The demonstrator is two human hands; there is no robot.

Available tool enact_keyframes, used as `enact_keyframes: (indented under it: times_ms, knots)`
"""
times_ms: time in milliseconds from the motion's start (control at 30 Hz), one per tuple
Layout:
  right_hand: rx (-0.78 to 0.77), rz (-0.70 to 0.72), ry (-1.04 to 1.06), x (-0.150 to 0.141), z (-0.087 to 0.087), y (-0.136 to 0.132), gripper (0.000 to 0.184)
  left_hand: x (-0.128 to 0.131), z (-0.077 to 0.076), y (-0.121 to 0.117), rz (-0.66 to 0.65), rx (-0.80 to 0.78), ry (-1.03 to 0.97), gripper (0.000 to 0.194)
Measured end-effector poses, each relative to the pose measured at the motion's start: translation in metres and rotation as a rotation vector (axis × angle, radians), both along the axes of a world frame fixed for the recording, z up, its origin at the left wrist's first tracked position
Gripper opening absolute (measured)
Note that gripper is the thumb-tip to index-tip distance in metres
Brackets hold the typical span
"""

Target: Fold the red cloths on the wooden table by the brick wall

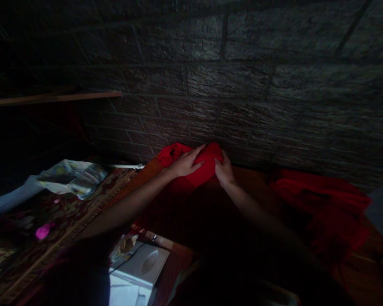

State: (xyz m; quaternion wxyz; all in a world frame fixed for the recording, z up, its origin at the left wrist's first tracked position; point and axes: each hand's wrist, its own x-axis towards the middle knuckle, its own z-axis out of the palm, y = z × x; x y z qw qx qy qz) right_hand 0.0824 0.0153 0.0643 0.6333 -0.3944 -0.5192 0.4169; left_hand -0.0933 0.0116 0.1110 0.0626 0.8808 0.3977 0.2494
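Note:
A piece of red cloth [207, 170], folded or bunched, lies on the brown wooden surface against the wall. My left hand [188, 163] rests flat on its left part, fingers stretched out and thumb apart. At its right edge, my right hand [225, 171] grips the red cloth, with the thumb in front and the fingers partly hidden behind. To the left, a crumpled part of red fabric [170, 154] touches the wall; I cannot tell if it is the same piece.
A pile of red fabric [322, 195] lies at the right. Below my left forearm stands a white box [147, 265] with an oval mark. A patterned rug [115, 187] and a crumpled printed plastic bag [75, 178] are at left, under a wooden shelf [83, 96]. A block wall [204, 85] rises behind.

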Motion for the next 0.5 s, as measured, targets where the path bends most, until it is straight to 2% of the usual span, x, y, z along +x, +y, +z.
enact_keyframes:
  times_ms: [133,233,400,500]
  knots:
    - [0.104,-0.019,-0.015,0.030,0.010,-0.001,0.058,-0.010,-0.038,0.001,0.236,-0.027,0.051,0.078]
    - [0.112,-0.077,-0.063,0.049,0.006,-0.002,0.060,-0.008,-0.052,-0.005,0.352,-0.031,0.104,0.075]
    - [-0.035,-0.231,-0.130,0.081,-0.022,-0.002,0.055,-0.003,-0.046,-0.018,0.502,-0.015,0.267,0.080]
    - [-0.177,-0.226,-0.177,0.101,-0.041,-0.003,0.048,-0.012,-0.039,-0.019,0.612,-0.068,0.287,0.075]
